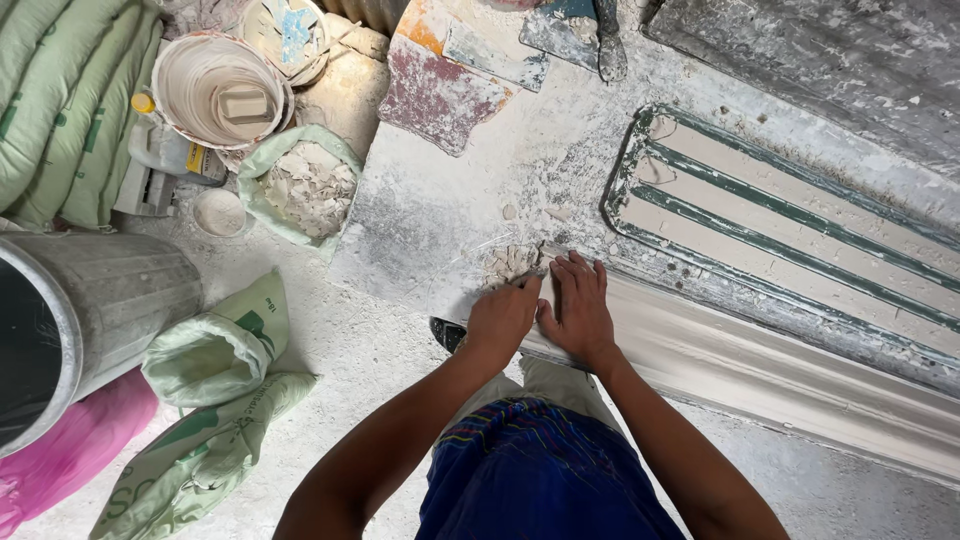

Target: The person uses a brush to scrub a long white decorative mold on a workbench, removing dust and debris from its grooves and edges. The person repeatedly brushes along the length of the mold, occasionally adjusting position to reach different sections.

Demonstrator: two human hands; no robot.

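Now my left hand (503, 316) cups the plaster scraps (510, 262), fingers curled. My right hand (580, 312) lies flat, empty, on the white moulding (760, 375). Sweeping them together needs a gentle pull, I think.

both hands (545, 315) side by side, palms down

A dusty workshop floor held a grey metal bin (100, 300) at the left, with a pink bag (70, 450) under it and two pale green sacks (215, 350) slumped just beside. Further up, an open green sack (305, 185) was filled with broken white fragments, near a plaster-caked bucket (215, 90) and a small white bowl (219, 212). Stacked green sacks (50, 90) lined the top left corner. At the right lay a green-edged ribbed mould (780, 235), apparently coated in dried plaster. Paint-stained board scraps (440, 85) lay above.
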